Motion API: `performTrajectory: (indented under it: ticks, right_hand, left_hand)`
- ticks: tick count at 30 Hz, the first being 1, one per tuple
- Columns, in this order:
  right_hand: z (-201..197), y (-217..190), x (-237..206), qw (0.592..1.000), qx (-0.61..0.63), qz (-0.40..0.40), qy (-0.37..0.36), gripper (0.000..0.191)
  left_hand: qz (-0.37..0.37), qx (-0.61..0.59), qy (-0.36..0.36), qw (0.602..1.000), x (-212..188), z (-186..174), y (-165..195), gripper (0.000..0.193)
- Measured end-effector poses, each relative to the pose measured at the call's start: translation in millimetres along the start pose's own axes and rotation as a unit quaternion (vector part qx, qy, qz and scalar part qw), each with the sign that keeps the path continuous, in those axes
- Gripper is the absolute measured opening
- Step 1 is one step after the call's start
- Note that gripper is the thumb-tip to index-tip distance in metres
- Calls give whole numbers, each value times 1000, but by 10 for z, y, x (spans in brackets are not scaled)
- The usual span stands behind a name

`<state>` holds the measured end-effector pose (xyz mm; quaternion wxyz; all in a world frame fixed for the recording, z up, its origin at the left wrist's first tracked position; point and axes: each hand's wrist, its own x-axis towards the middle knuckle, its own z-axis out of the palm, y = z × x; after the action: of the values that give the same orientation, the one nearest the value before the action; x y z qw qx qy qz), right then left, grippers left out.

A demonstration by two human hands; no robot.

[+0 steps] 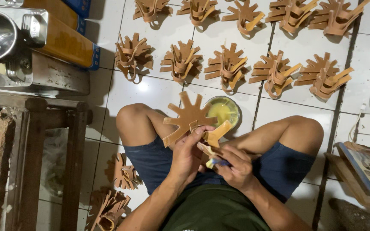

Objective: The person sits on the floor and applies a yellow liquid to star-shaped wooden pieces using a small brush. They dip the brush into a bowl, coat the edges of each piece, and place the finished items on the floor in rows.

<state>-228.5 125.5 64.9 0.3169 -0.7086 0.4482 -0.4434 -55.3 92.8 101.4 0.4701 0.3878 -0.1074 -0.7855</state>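
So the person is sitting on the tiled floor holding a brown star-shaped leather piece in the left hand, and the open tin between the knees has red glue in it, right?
Not quite: the head view shows yellow glue in the open tin, not red. The rest holds: the person sits on the tiled floor, and the left hand holds the brown star-shaped leather piece.

— How many of those tan, star-cut leather pieces with fanned strips lie on the white tiled floor (159,92)?

— Five in the far row (245,15), five in the nearer row (228,66), so ten ahead. Two more heaps (125,173) sit beside the thigh; I cannot count the pieces in the lower one.

— And held?

— One flat star-cut piece (189,117) in the hands.

— Pots?

— One round tub of yellow paste (222,110).

— Hands?

— Two.
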Motion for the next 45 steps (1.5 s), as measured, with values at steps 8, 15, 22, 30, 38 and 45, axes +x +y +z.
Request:
performTrajectory:
  ticks: [8,15,22,30,38,45]
  right_hand:
    - [9,-18,-4,1000,20,13,17,25]
    - [59,83,-49,1000,-2,-8,28,23]
    - [95,175,-145,999,8,13,33,17]
    - [93,183,-128,999,-21,-18,39,17]
    - [71,72,-26,1000,-16,5,20,15]
    - [48,97,-8,996,-55,-66,2,19]
  left_hand:
    - [21,14,-44,999,-43,-80,5,47]
    - [32,49,-53,997,-52,-138,-39,48]
    - [25,31,-59,997,-48,-121,-52,45]
    - [16,34,-38,999,-47,-119,-50,42]
    - [15,52,-31,998,-27,-147,-65,42]
    - [11,49,-35,998,-24,-128,-44,43]
